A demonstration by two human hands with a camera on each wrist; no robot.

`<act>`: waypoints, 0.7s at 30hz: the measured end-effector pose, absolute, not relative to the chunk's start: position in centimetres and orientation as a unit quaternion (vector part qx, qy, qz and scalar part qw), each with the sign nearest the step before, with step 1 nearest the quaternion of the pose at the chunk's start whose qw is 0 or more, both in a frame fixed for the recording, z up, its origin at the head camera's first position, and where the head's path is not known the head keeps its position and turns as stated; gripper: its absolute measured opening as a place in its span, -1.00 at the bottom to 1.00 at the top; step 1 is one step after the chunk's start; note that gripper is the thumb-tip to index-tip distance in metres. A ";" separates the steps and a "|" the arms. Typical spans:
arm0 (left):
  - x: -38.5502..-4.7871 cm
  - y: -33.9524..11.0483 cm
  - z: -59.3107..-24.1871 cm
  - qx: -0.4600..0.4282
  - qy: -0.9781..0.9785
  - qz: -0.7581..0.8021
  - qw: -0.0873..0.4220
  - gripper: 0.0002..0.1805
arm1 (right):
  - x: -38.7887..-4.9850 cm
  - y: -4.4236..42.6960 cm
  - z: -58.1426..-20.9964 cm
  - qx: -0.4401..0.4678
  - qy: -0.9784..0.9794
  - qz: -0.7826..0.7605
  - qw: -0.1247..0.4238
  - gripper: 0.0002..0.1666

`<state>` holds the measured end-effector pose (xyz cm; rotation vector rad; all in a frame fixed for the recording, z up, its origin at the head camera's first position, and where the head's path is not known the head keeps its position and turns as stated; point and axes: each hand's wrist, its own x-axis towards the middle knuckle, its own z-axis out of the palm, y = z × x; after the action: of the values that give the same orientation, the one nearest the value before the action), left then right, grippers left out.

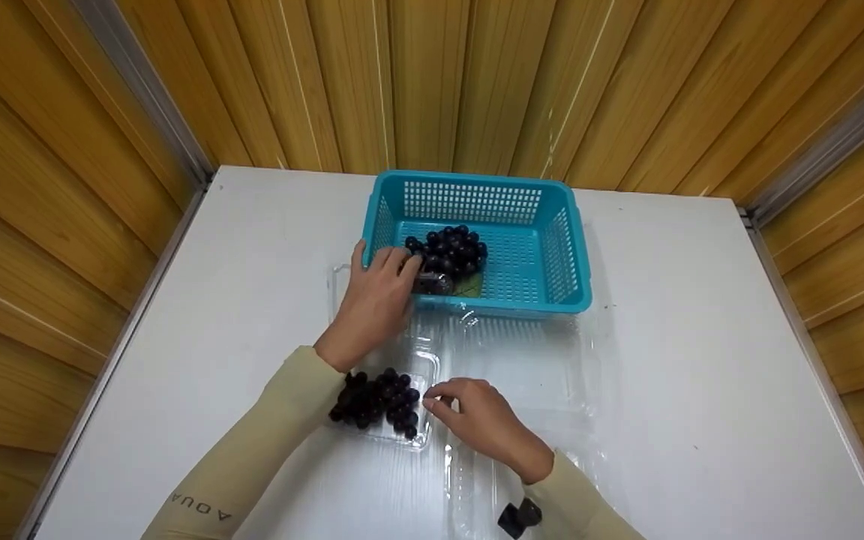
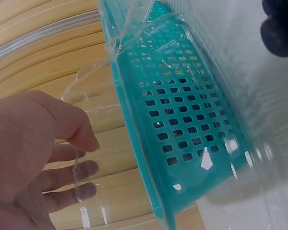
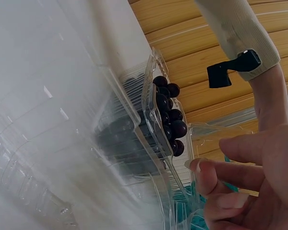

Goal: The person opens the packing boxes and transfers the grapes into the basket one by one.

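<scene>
Dark grapes point(image 1: 376, 401) lie in the tray of a clear plastic clamshell point(image 1: 423, 442) in front of me. My left hand point(image 1: 376, 292) is at the near left corner of the blue-green basket point(image 1: 578, 300). In the left wrist view its thumb and fingers stand on either side of the clear lid point(image 2: 103, 211), seemingly pinching its edge. My right hand point(image 1: 488, 420) hovers just right of the grapes, fingers loosely bent, with nothing visible between them. In the right wrist view its fingertips are close to the tray's edge, beside the grapes point(image 3: 170, 115).
Inside the basket lies another bunch of dark grapes point(image 1: 451, 251) with a green leaf point(image 1: 469, 286). More clear plastic containers point(image 1: 529, 375) lie right of the grape tray, in front of the basket. A wood-patterned wall point(image 1: 432, 82) borders the white table point(image 1: 702, 375).
</scene>
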<state>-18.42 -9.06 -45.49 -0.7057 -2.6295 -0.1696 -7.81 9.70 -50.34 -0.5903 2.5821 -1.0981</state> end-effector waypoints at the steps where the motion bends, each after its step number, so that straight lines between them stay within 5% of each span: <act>1: -18.2 -9.1 -45.4 -0.256 -0.941 -0.067 0.211 -0.51 | -7.8 9.7 -50.3 -0.205 0.892 -0.379 0.136 -0.73; 12: -16.1 -10.3 -44.8 -0.245 -0.932 -0.110 0.242 -0.54 | -8.0 9.4 -50.5 -0.206 0.898 -0.367 0.128 -0.68; 17: -15.6 -11.0 -44.8 -0.266 -0.920 -0.131 0.257 -0.76 | -8.0 9.3 -50.6 -0.202 0.903 -0.356 0.135 -0.67; 21: -15.1 -11.6 -45.1 -0.295 -0.921 -0.135 0.216 -0.90 | -8.1 9.2 -50.7 -0.203 0.907 -0.343 0.135 -0.68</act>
<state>-15.06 -11.56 -45.14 -0.8166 -2.5535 -0.3745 -8.11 9.18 -50.71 -0.5874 2.6290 -0.9927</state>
